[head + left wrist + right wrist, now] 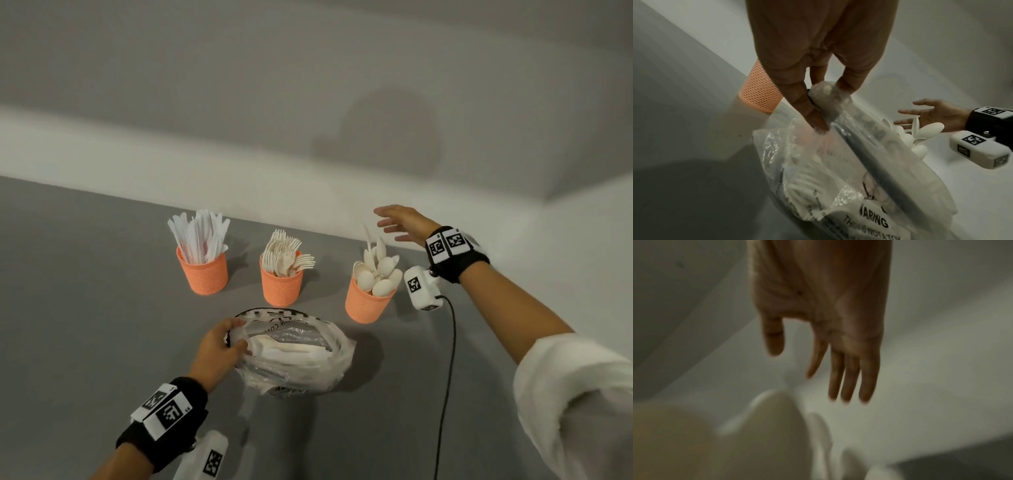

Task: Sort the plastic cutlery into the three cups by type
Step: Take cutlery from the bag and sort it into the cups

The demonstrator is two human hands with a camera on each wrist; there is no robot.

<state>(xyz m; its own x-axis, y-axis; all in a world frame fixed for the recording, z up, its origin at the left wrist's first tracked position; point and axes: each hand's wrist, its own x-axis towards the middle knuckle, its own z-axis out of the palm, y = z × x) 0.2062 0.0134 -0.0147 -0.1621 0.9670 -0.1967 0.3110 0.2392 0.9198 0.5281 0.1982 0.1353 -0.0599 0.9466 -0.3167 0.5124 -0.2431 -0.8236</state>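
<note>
Three orange mesh cups stand in a row on the grey table: the left cup [204,274] holds white knives, the middle cup [281,286] forks, the right cup [368,301] spoons [378,270]. A clear plastic bag [294,356] of white cutlery lies in front of them. My left hand [219,346] pinches the bag's open edge [824,95] between thumb and fingers. My right hand [399,224] hovers above and behind the spoon cup, fingers spread and straight [846,378], holding nothing. In the right wrist view, blurred spoon bowls [781,418] lie below the palm.
A white wall with a ledge [308,164] runs right behind the cups. A black cable [448,359] hangs from the right wrist camera across the table on the right. Grey tabletop [85,308] stretches to the left of the bag.
</note>
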